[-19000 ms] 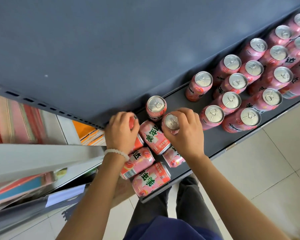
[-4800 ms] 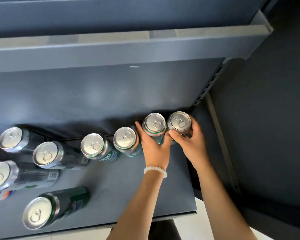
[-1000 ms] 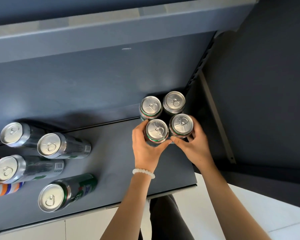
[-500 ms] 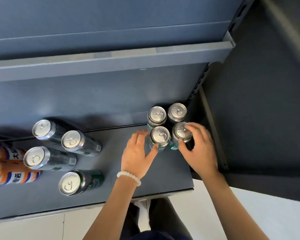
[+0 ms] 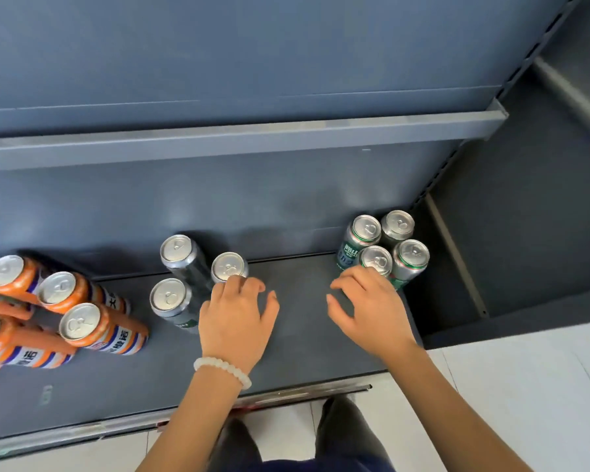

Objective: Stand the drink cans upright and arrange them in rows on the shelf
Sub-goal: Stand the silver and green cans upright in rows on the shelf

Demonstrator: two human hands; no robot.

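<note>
Four green-and-silver cans [image 5: 384,248] stand upright in a tight two-by-two block at the right end of the dark grey shelf [image 5: 304,335]. Three dark cans [image 5: 176,250] stand loosely grouped mid-shelf. My left hand [image 5: 234,318] hovers palm down in front of them, its fingertips at the nearest dark can [image 5: 229,267]; what lies under the palm is hidden. My right hand [image 5: 368,308] hangs with relaxed, spread fingers just in front of the block's front-left can [image 5: 375,259] and holds nothing.
Several orange-and-white cans [image 5: 79,321] crowd the shelf's left end. An upper shelf's edge [image 5: 239,137] runs overhead. A perforated upright [image 5: 433,185] and dark side panel close the right end. Pale floor tiles [image 5: 525,386] lie below.
Both hands have come off the four-can block. My left hand has moved left to the dark cans, and my right has drawn back. The view has shifted left, showing the orange cans.
</note>
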